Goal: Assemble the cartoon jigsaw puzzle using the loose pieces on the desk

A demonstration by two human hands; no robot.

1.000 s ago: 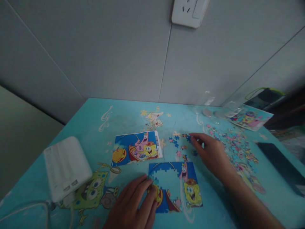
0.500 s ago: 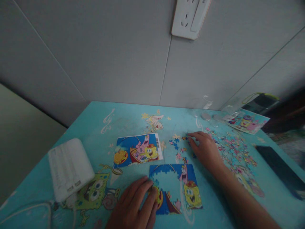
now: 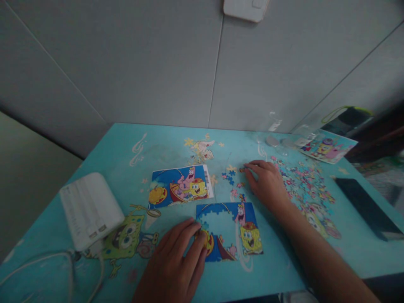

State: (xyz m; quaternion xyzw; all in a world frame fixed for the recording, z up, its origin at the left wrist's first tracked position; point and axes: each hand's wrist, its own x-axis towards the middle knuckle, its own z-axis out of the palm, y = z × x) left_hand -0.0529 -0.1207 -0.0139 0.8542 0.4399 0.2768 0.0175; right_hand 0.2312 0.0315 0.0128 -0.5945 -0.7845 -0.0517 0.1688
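A partly assembled jigsaw puzzle (image 3: 251, 237) lies on the table, its cartoon border joined around an irregular gap in the middle. My left hand (image 3: 176, 256) rests at its left edge, fingers stretched out and touching the burger part. Farther right, my right hand (image 3: 267, 181) reaches palm down over loose puzzle pieces (image 3: 231, 179). Its thumb and forefinger are apart, with the forefinger tip touching or right beside a small dark piece (image 3: 242, 170). Behind the puzzle lies a reference picture card (image 3: 179, 185) with the same scene.
A heap of loose pieces (image 3: 307, 183) spreads right of my right hand. Beyond are clear plastic containers (image 3: 274, 122) and another picture card (image 3: 328, 148). A dark phone-like slab (image 3: 366, 206) lies at right. A white power bank (image 3: 91, 210) with a cable (image 3: 47, 256) sits at left.
The view has tilted down, so everything appears higher in the picture. Both hands keep nearly the same places, the left at the puzzle's edge and the right by the loose pieces.
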